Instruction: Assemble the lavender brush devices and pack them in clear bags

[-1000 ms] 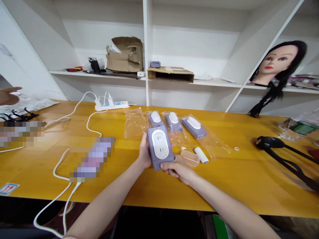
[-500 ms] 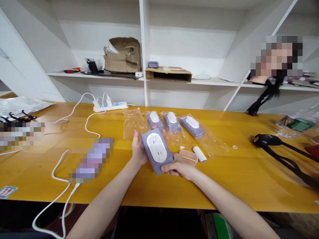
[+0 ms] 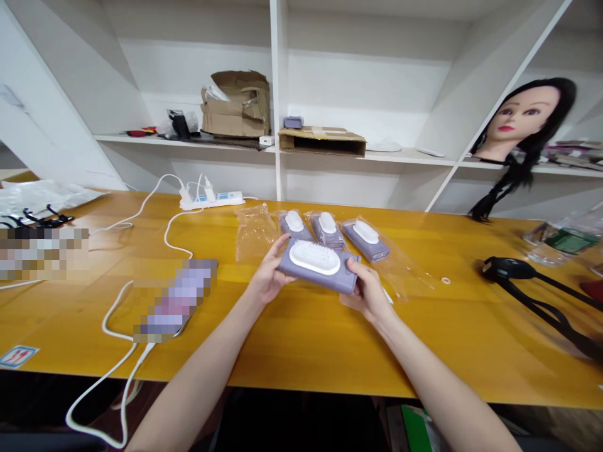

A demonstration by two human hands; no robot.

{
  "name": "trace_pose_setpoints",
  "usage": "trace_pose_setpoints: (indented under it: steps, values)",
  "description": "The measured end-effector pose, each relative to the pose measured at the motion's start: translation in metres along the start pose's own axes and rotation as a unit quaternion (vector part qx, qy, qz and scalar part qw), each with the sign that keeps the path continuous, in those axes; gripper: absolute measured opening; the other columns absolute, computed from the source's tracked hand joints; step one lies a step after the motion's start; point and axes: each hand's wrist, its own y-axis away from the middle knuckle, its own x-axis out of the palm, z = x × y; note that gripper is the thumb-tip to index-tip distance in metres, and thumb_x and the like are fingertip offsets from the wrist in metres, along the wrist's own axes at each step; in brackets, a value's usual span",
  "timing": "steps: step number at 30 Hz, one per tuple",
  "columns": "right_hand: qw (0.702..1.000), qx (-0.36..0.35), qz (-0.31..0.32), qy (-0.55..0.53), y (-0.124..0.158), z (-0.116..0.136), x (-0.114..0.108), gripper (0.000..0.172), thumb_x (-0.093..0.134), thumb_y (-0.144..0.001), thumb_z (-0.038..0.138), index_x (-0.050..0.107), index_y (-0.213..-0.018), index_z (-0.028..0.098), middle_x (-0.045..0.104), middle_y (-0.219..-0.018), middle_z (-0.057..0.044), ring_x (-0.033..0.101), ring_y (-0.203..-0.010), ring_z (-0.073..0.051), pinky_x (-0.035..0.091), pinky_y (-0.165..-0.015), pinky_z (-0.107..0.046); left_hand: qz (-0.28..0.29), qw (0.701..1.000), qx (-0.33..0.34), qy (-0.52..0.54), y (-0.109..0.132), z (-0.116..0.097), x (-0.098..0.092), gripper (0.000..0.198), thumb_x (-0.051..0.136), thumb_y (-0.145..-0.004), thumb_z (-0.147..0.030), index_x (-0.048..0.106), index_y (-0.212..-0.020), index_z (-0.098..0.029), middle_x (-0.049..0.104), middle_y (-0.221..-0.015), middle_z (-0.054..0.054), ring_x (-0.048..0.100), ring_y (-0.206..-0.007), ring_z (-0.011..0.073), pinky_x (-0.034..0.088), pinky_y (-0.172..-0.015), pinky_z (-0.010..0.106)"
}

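A flat purple-grey folded pad with a white oval plate [image 3: 315, 258] on its upper face is held above the table between both hands. My left hand [image 3: 269, 276] grips its left end, and my right hand [image 3: 370, 290] closes on its right end with the thumb on top. The middle of the white oval looks rough or bumpy. Behind it lie three similar pads in clear plastic wrapping: a left one [image 3: 294, 221], a middle one [image 3: 326, 225] and a right one [image 3: 366, 236]. A white object near my right hand is mostly hidden.
A clear plastic bag [image 3: 254, 235] lies left of the wrapped pads. Further left are a charging phone [image 3: 181, 300], white cables and a power strip [image 3: 219, 200]. To the right are a small white ring [image 3: 445, 280] and a black strapped device [image 3: 511, 266]. Shelves hold cardboard and a mannequin head [image 3: 522, 119].
The held pad has turned from a steep upright slant to lying nearly level lengthwise, and has risen slightly. My right hand has moved up and to the right along with it.
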Motion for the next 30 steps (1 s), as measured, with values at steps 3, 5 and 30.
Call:
trace_pose_setpoints:
  steps: [3, 5, 30]
  values:
    - [0.998, -0.009, -0.005, -0.059, -0.005, 0.004, -0.003, 0.029, 0.067, -0.066, 0.046, 0.061, -0.072, 0.018, 0.059, -0.055, 0.002, 0.049, -0.047, -0.012, 0.037, -0.044, -0.024, 0.032, 0.998, -0.001, -0.051, 0.004, 0.005, 0.003, 0.056, 0.066, -0.060, -0.009, 0.051, -0.110, -0.029, 0.063, -0.099, -0.001, 0.057, -0.061, 0.0086, 0.046, -0.052, 0.019]
    - [0.996, 0.019, 0.022, -0.087, -0.006, 0.005, -0.004, 0.030, 0.066, -0.067, 0.043, 0.064, -0.082, 0.017, 0.067, -0.071, -0.002, 0.060, -0.063, -0.017, 0.047, -0.058, -0.027, 0.037, 0.997, 0.002, -0.067, 0.005, 0.012, 0.005, 0.049, 0.068, -0.058, -0.010, 0.052, -0.102, -0.025, 0.063, -0.087, -0.002, 0.056, -0.058, 0.0080, 0.044, -0.050, 0.017]
    - [0.988, 0.126, 0.071, -0.057, 0.005, 0.002, 0.004, 0.034, 0.052, -0.079, 0.049, 0.053, -0.065, 0.018, 0.048, -0.035, 0.004, 0.039, -0.026, -0.010, 0.036, -0.028, -0.023, 0.088, 0.995, 0.001, -0.047, 0.009, 0.028, 0.008, 0.043, 0.071, -0.061, -0.016, 0.060, -0.101, -0.023, 0.067, -0.097, 0.002, 0.063, -0.084, 0.0176, 0.048, -0.073, 0.025]
